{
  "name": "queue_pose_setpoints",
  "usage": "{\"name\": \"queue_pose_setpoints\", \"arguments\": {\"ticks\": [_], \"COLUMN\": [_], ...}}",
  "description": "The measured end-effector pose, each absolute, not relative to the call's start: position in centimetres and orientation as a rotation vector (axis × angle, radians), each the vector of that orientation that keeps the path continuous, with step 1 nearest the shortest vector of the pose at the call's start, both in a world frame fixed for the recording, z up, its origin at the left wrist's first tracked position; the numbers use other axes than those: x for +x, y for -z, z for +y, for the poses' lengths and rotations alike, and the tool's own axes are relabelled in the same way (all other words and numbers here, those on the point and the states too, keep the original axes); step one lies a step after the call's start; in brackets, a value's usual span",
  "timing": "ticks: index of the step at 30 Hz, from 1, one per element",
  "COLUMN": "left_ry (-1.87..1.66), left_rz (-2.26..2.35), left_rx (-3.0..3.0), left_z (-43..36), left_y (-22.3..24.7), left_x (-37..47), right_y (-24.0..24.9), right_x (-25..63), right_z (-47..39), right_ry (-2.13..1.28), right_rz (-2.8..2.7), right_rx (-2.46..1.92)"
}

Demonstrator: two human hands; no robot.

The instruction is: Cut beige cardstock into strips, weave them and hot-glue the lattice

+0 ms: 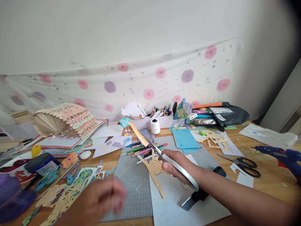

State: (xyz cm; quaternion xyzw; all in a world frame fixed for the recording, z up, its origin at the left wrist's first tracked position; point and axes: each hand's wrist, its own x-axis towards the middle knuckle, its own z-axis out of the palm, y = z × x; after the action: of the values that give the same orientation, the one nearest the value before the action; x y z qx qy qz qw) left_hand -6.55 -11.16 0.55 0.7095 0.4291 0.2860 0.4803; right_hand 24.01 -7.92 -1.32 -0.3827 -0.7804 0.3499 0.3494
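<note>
My right hand [175, 166] grips a pair of silver-handled scissors [164, 157] whose blades point up and to the left. The same hand also pinches a tan paper cut-out [154, 171] with long thin strips, held over a grey cutting mat [131, 185] and a white sheet [174, 204]. My left hand [103, 194] is blurred by motion at the lower left. It hovers over the mat's left edge, beside tan and green paper cut-outs [70, 191], with nothing visible in it.
Coloured markers [143, 150] lie at the mat's far edge, with a white thread spool [155, 126] and a pen box [157, 116] behind. Black scissors [244, 163] and a blue glue gun [279, 155] lie to the right. A folded paper fan [66, 121] and a blue jar [42, 163] sit on the left.
</note>
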Motion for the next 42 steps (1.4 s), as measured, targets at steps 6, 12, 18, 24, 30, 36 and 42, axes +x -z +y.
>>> {"name": "queue_pose_setpoints", "arguments": {"ticks": [6, 12, 18, 24, 30, 36, 42], "left_ry": [-1.324, -1.294, -1.242, -1.212, -1.278, -1.287, -1.271], "left_rz": [1.039, 1.02, 1.017, 1.032, 1.101, 1.154, 1.182], "left_rx": [1.339, 1.179, 1.072, 1.058, 1.059, 1.098, 1.141], "left_z": [-3.5, -1.4, -0.5, -0.8, -1.2, -1.1, -1.2], "left_y": [-4.0, -1.6, 0.8, 1.4, 1.4, 1.6, 1.8], "left_x": [2.5, 4.8, 4.5, 4.2, 4.6, 4.4, 4.4], "right_y": [1.1, 3.1, 4.4, 3.2, 2.6, 3.3, 3.2], "right_x": [25.1, 25.6, 25.8, 26.1, 25.9, 26.0, 26.0], "right_z": [-7.6, -6.9, -7.5, -7.8, -7.9, -8.2, -8.1], "right_ry": [-0.837, -0.814, -1.022, -1.275, -1.334, -1.274, -1.225], "right_rz": [-2.101, -2.129, -2.055, -2.003, -2.02, -2.022, -2.045], "right_rx": [-1.077, -1.181, -1.139, -1.04, -1.02, -1.061, -1.038]}}
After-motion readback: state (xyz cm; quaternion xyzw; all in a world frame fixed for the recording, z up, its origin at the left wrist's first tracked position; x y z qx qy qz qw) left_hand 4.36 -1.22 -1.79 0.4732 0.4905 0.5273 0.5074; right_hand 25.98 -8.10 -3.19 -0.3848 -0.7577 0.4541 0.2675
